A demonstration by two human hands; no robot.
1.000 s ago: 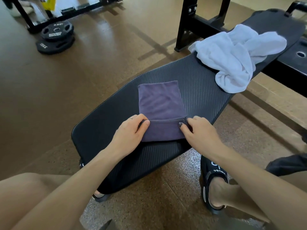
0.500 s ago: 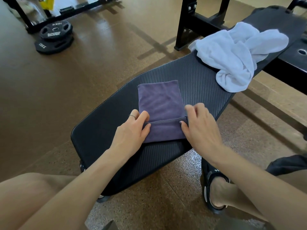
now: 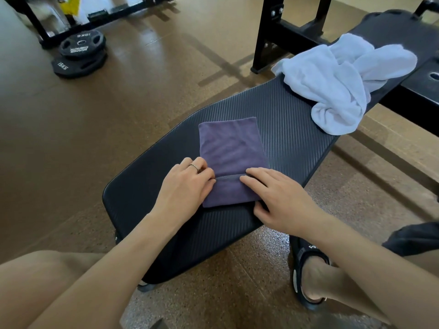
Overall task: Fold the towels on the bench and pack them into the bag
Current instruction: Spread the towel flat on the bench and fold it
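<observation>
A purple towel (image 3: 231, 148) lies flat on the black padded bench (image 3: 289, 124), its near end folded over into a short flap. My left hand (image 3: 187, 186) rests on the flap's left edge, fingertips at the fold line. My right hand (image 3: 278, 198) lies with straight fingers across the flap's right side, pressing it down. A crumpled white towel (image 3: 342, 84) sits farther along the bench to the right, apart from both hands. No bag is in view.
Two black weight plates (image 3: 79, 55) are stacked on the brown floor at the far left. A black rack frame (image 3: 268, 41) stands behind the bench. My foot in a black slide sandal (image 3: 308, 276) is beside the bench at the lower right.
Both hands slid forward with the flap's edge. The right hand went from pinching the flap's right corner to lying flat over it. The white towel has not moved.
</observation>
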